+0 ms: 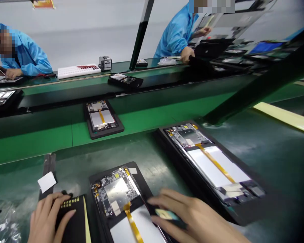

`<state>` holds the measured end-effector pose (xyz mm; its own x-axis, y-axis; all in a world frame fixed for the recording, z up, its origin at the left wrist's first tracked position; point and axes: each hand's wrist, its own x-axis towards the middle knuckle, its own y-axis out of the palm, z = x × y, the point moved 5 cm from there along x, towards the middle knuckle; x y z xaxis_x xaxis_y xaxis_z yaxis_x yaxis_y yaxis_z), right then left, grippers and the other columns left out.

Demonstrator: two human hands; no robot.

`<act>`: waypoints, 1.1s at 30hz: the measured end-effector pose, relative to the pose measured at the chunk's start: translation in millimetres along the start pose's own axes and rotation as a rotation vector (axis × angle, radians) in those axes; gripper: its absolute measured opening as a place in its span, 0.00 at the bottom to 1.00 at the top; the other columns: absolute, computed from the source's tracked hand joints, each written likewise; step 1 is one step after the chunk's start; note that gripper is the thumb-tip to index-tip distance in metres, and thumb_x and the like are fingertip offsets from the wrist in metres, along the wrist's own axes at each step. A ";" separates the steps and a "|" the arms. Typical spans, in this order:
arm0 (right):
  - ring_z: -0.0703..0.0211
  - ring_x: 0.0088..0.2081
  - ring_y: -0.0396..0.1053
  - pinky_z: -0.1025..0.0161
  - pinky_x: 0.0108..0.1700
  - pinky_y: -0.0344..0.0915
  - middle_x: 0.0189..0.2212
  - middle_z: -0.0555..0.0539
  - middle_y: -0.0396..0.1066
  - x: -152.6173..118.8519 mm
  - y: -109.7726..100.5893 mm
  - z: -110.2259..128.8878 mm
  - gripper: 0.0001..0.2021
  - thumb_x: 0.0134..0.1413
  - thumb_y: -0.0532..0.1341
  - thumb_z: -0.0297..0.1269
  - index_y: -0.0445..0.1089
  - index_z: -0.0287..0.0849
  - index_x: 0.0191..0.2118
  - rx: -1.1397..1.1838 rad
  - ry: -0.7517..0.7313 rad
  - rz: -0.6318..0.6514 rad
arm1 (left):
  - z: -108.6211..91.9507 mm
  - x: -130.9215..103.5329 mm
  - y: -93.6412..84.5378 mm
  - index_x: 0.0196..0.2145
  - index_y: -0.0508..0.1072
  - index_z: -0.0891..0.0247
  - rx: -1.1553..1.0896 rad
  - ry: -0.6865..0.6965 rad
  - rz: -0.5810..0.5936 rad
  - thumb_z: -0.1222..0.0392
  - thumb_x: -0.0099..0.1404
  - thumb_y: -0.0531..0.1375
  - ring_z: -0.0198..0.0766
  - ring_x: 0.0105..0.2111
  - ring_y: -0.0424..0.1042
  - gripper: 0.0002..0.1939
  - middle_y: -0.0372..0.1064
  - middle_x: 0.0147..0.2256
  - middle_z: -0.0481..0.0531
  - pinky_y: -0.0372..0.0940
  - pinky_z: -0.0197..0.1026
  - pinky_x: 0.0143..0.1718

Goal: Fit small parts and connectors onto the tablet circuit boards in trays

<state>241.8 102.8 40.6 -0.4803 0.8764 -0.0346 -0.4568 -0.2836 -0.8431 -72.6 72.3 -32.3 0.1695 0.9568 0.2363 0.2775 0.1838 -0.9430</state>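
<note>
My left hand (49, 217) curls over the top left of a black sheet (72, 227) with rows of small yellow pieces, its thumb and forefinger apart on it. A small black bit shows at the forefinger's tip. My right hand (184, 214), slightly blurred, is closed around a small dark object (171, 217) with a pale yellow-green patch, whose kind I cannot make out. Its fingertips are by the right edge of an opened tablet (121, 192). That tablet lies in a black tray, with its circuit board, white battery and orange ribbon cable showing.
Another opened tablet (212, 158) lies to the right, and one more (101, 114) on the green ledge ahead. A white card (47, 182) and clear plastic (5, 221) are at left. A dark post (255, 84) slants across the right. Two people in blue work opposite.
</note>
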 end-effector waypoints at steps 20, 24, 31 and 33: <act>0.59 0.33 0.73 0.66 0.31 0.59 0.33 0.49 0.75 106.3 58.3 41.2 0.06 0.56 0.62 0.29 0.76 0.41 0.37 0.111 -0.156 0.133 | -68.4 50.4 -1.1 0.36 0.68 0.57 -0.373 0.040 -0.083 0.56 0.65 0.57 0.40 0.38 0.69 0.04 0.70 0.35 0.49 0.63 0.43 0.39; 0.59 0.31 0.73 0.65 0.29 0.57 0.34 0.49 0.75 106.3 58.5 42.8 0.07 0.56 0.61 0.30 0.76 0.41 0.39 0.086 -0.145 0.134 | -63.7 53.0 1.1 0.34 0.68 0.57 -0.438 -0.024 -0.073 0.55 0.65 0.57 0.40 0.37 0.67 0.05 0.69 0.35 0.48 0.63 0.42 0.37; 0.61 0.28 0.72 0.65 0.27 0.53 0.32 0.49 0.76 106.1 59.9 43.1 0.07 0.54 0.61 0.30 0.76 0.41 0.37 0.069 -0.105 0.107 | -58.7 52.1 6.4 0.34 0.68 0.56 -0.430 -0.084 -0.036 0.57 0.67 0.55 0.39 0.38 0.66 0.05 0.68 0.35 0.46 0.60 0.42 0.38; 0.61 0.27 0.71 0.65 0.27 0.53 0.32 0.49 0.75 106.1 59.6 43.0 0.06 0.54 0.61 0.30 0.76 0.41 0.36 0.075 -0.097 0.102 | -59.7 51.6 7.8 0.34 0.68 0.57 -0.408 -0.070 -0.038 0.58 0.67 0.55 0.40 0.38 0.66 0.03 0.68 0.35 0.46 0.60 0.43 0.39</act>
<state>131.5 162.1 9.8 -0.5951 0.8012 -0.0627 -0.4548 -0.4001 -0.7956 -5.2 109.7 -13.4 0.0909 0.9668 0.2388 0.6367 0.1280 -0.7604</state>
